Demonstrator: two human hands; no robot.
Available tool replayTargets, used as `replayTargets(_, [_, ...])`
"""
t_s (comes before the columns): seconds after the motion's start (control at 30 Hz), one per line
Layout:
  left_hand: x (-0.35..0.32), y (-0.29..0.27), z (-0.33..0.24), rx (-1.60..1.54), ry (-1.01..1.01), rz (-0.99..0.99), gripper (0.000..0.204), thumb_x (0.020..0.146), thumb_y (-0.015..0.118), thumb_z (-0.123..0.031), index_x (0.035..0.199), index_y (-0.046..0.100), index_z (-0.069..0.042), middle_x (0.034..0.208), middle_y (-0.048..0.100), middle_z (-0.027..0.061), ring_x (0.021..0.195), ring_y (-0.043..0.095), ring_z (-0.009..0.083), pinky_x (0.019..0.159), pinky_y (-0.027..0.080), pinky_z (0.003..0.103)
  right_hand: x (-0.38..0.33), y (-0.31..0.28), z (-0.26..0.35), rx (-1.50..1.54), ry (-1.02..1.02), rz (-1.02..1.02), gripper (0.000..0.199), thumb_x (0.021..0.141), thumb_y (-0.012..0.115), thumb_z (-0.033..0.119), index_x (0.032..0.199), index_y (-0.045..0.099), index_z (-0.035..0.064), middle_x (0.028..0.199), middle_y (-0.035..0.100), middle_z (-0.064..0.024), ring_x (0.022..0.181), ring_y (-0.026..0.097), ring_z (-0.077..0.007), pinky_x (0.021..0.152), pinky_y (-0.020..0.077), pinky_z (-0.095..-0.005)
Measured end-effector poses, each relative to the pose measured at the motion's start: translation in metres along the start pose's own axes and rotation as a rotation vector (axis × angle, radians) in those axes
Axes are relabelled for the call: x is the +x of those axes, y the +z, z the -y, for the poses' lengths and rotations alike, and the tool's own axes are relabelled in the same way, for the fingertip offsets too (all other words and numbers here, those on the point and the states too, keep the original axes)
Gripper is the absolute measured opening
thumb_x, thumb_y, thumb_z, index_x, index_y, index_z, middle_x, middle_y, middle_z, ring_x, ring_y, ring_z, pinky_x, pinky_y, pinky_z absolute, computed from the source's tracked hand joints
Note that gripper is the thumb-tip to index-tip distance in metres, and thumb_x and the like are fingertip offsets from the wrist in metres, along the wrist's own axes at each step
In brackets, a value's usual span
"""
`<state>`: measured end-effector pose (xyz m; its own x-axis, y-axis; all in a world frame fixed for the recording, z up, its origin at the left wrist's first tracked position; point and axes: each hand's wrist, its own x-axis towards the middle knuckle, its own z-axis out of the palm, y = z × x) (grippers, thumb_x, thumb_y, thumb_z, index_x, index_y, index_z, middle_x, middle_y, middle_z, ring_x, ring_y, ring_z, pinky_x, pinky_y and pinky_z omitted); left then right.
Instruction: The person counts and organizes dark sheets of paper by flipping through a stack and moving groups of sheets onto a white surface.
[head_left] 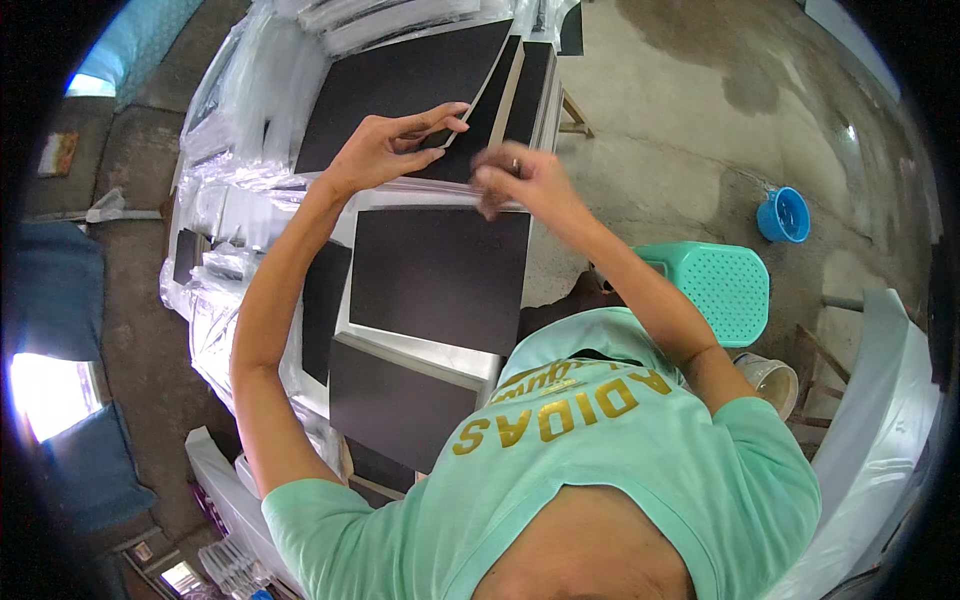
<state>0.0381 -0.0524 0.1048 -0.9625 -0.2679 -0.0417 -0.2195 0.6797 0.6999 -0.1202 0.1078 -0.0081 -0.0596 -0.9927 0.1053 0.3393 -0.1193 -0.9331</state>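
Note:
A flat black panel (410, 85) with a pale edge lies at the far side of the work surface. My left hand (390, 150) pinches its near right corner between thumb and fingers. Close to that corner, my right hand (525, 180) hovers with curled fingers, smeared by motion; whether it holds anything cannot be made out. Beneath and beside the panel's right edge run more black pieces (527, 95) with a light strip (507, 90) between them. Nearer to me lies another black panel (440, 275), and below it a further black panel (400, 395) with a pale edge.
Clear plastic-wrapped bundles (265, 100) crowd the left and far sides of the work surface. On the floor to the right are a green perforated stool (720, 290), a blue bucket (783, 215) and a whitish bucket (770, 380). Pale sheeting (870, 440) drapes at the lower right.

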Motion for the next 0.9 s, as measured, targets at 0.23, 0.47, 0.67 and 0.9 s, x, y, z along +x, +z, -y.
replayTargets(0.23, [0.009, -0.005, 0.018, -0.007, 0.046, -0.003, 0.055, 0.083, 0.071, -0.006, 0.135, 0.056, -0.015, 0.116, 0.069, -0.0017, 0.089, 0.06, 0.0055, 0.084, 0.051, 0.025, 0.035, 0.018, 0.005, -0.085, -0.121, -0.154, 0.037, 0.088, 0.068, 0.007, 0.12, 0.056, -0.0051, 0.106, 0.067, -0.0127, 0.106, 0.062, -0.0171, 0.095, 0.0468, -0.0303])
replayTargets(0.47, [0.012, -0.007, 0.014, -0.008, 0.106, -0.028, 0.057, 0.08, 0.073, -0.012, 0.134, 0.056, -0.015, 0.117, 0.068, 0.0003, 0.109, 0.064, 0.0159, 0.09, 0.055, 0.032, 0.042, 0.014, 0.005, -0.083, -0.159, -0.169, 0.037, 0.085, 0.071, 0.006, 0.118, 0.059, -0.0055, 0.107, 0.067, -0.0116, 0.101, 0.063, -0.0157, 0.091, 0.0493, -0.0296])
replayTargets(0.67, [0.008, -0.007, 0.018, -0.001, 0.046, -0.032, 0.058, 0.08, 0.073, -0.009, 0.134, 0.055, -0.013, 0.119, 0.068, 0.0026, 0.11, 0.063, 0.0157, 0.092, 0.054, 0.032, 0.04, 0.015, 0.01, -0.103, -0.154, -0.163, 0.036, 0.084, 0.072, 0.01, 0.116, 0.061, -0.0042, 0.104, 0.068, -0.0107, 0.099, 0.064, -0.0151, 0.089, 0.0502, -0.0296])
replayTargets(0.9, [0.007, -0.006, 0.019, -0.06, 0.041, -0.049, 0.057, 0.079, 0.073, -0.009, 0.133, 0.056, -0.013, 0.122, 0.066, 0.0032, 0.114, 0.061, 0.0165, 0.093, 0.053, 0.032, 0.042, 0.014, 0.01, -0.167, -0.192, -0.168, 0.033, 0.082, 0.073, 0.009, 0.11, 0.062, -0.0069, 0.101, 0.069, -0.0149, 0.095, 0.066, -0.0188, 0.087, 0.0518, -0.031])
